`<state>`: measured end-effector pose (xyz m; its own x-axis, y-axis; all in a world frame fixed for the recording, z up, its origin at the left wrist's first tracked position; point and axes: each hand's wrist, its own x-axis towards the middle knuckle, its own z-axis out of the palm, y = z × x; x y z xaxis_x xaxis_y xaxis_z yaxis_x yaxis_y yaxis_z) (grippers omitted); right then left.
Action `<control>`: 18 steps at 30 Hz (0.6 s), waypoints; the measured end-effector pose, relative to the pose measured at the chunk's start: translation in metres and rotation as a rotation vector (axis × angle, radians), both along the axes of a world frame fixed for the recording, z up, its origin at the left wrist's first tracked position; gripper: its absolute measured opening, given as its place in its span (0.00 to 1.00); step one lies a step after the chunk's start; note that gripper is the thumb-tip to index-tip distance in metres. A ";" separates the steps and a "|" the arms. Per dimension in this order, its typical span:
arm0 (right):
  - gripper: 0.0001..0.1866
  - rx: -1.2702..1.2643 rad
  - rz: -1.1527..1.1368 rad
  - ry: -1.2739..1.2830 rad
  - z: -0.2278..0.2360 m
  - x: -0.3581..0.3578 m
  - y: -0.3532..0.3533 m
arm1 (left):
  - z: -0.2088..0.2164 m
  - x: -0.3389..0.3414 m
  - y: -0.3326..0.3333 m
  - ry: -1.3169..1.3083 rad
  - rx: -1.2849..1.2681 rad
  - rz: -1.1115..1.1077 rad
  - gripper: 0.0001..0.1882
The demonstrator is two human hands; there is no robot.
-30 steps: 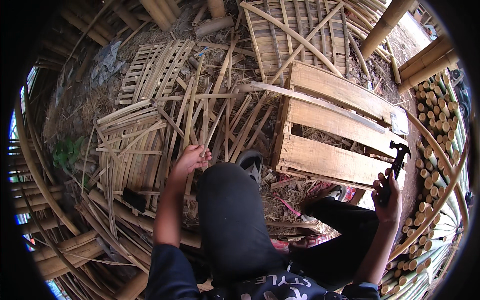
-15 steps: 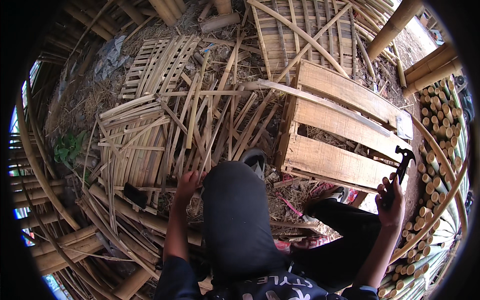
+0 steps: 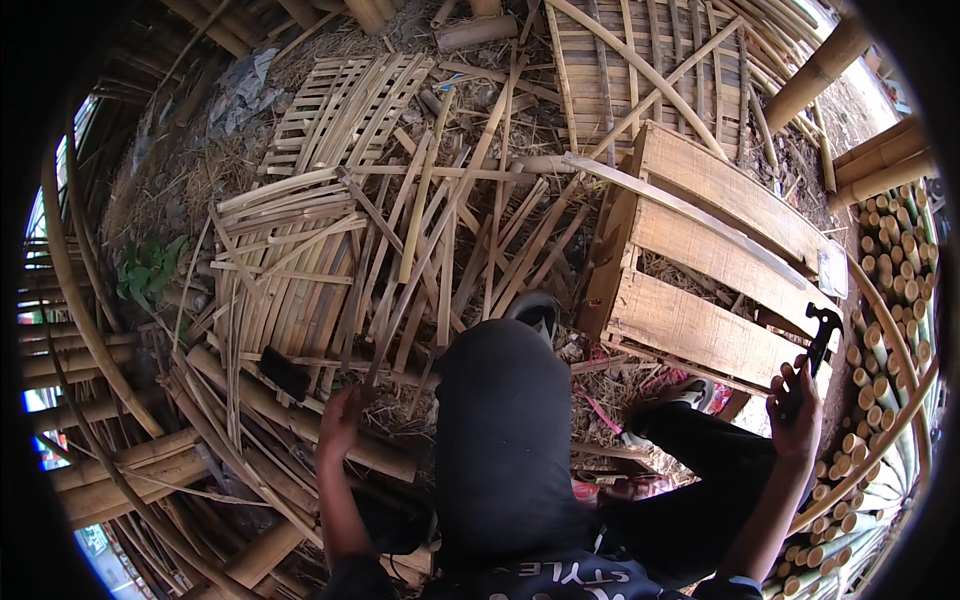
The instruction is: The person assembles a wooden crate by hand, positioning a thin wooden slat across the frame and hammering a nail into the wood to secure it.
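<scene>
My left hand (image 3: 340, 422) is closed round the near end of a long thin bamboo strip (image 3: 402, 310). The strip slants up and away across a loose heap of other bamboo strips (image 3: 520, 235). On the right, my right hand (image 3: 797, 412) grips a black claw hammer (image 3: 822, 338) by its handle, head upward. The hammer is beside the near right corner of a wooden slatted crate (image 3: 690, 318). A long flat strip (image 3: 690, 215) lies across the top of that crate.
Bamboo slat panels (image 3: 290, 290) lie at the left, with a small black object (image 3: 284, 374) near them. Another slatted panel (image 3: 345, 110) is farther back. Stacked bamboo poles (image 3: 880, 350) fill the right side. A clear plastic container (image 3: 832, 270) sits at the crate's far right corner.
My left hand has moved left and toward me, drawing the strip's near end along. The right hand still holds the hammer. The whole view has shifted slightly.
</scene>
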<state>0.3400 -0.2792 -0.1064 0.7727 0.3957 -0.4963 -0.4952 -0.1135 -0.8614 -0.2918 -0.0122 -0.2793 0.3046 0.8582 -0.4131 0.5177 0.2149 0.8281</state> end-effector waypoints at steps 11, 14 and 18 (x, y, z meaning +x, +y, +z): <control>0.16 -0.110 -0.058 -0.078 -0.027 0.014 -0.012 | -0.081 0.129 -0.028 0.209 0.539 0.269 0.09; 0.14 -0.052 0.060 -0.063 -0.030 0.024 -0.016 | -0.118 0.183 -0.049 0.130 0.405 -0.027 0.14; 0.14 -0.052 0.050 -0.053 -0.037 0.028 -0.012 | -0.161 0.216 -0.058 0.351 0.400 -0.098 0.21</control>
<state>0.3680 -0.2907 -0.1430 0.7782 0.4096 -0.4762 -0.4416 -0.1824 -0.8785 -0.0761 -0.0702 -0.4401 0.2936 0.9439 -0.1513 0.7798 -0.1449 0.6091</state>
